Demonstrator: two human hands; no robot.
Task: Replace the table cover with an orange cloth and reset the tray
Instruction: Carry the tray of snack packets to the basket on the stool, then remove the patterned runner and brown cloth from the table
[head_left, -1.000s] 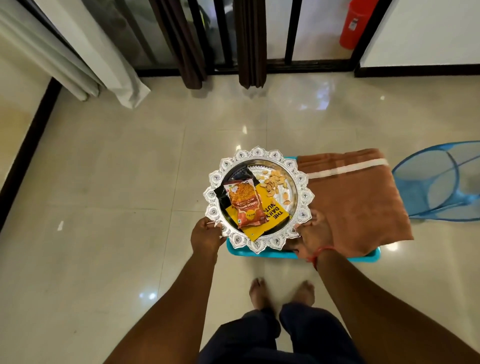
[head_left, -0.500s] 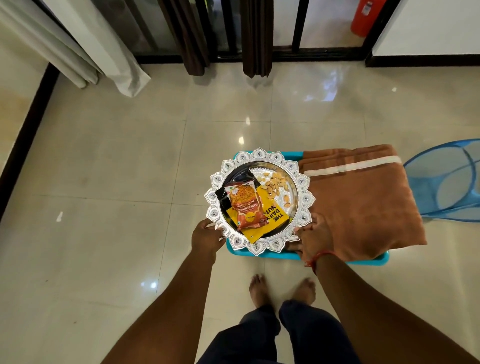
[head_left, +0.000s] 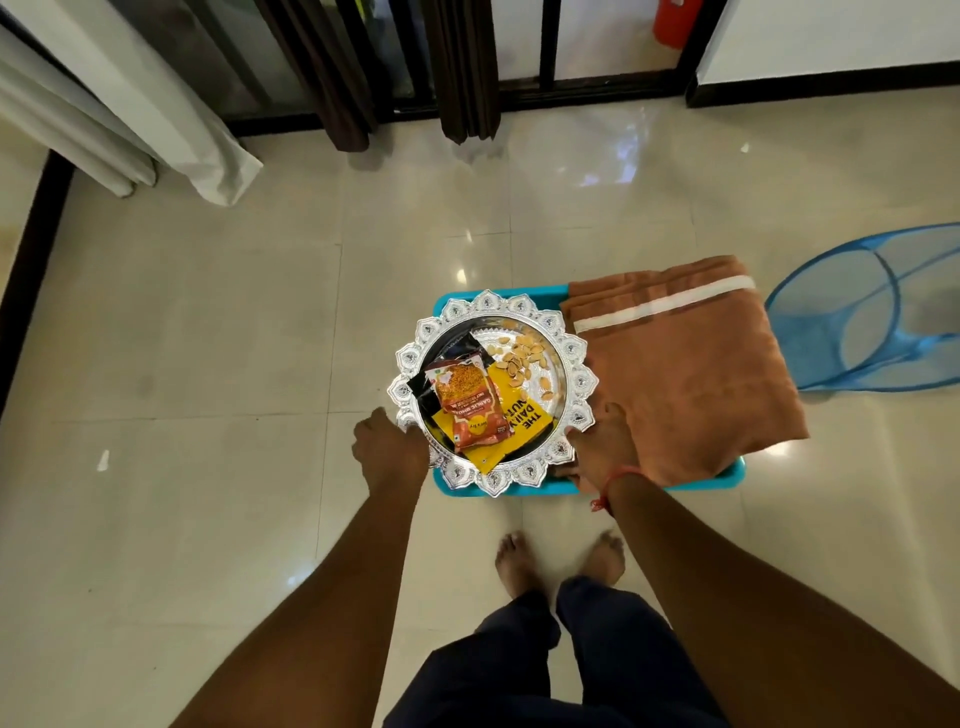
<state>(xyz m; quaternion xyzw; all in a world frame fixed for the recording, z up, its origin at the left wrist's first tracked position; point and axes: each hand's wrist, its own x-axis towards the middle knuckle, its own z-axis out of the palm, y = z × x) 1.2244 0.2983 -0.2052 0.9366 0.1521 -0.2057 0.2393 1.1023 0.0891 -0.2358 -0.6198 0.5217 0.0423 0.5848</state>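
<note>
A round silver tray with a scalloped rim sits over the left part of a low turquoise table. On the tray lie an orange snack packet, a yellow packet, a black packet and loose nuts. My left hand grips the tray's near-left rim. My right hand holds its near-right rim. A folded orange-brown cloth with a white stripe lies on the table's right part, touching the tray.
A blue mesh basket lies on the floor to the right. Glossy tiled floor surrounds the table. Curtains and a dark-framed glass door are at the back. My bare feet stand just before the table.
The tray has stayed in both hands over the table's left part. The view has shifted slightly, so the table and tray appear a little further right and lower.
</note>
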